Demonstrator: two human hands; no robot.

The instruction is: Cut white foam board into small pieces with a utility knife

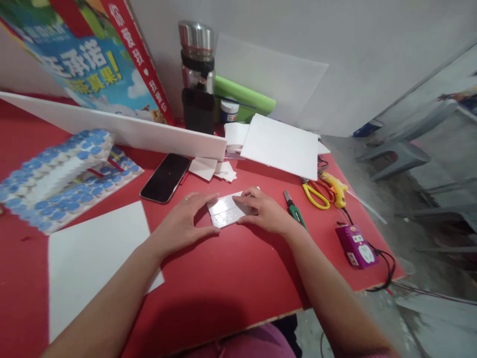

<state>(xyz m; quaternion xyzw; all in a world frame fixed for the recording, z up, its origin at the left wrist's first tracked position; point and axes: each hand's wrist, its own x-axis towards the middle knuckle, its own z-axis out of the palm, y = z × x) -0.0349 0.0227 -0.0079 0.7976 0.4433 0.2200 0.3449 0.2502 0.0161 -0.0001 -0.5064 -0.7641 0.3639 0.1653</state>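
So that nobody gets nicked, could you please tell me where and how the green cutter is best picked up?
Best pinch the green handle across its long sides, coming from above on the near side. The cutter lies flat on the red table with its metal end pointing away from the person, so fingers should stay behind it. The right forearm crowds the handle's near end.
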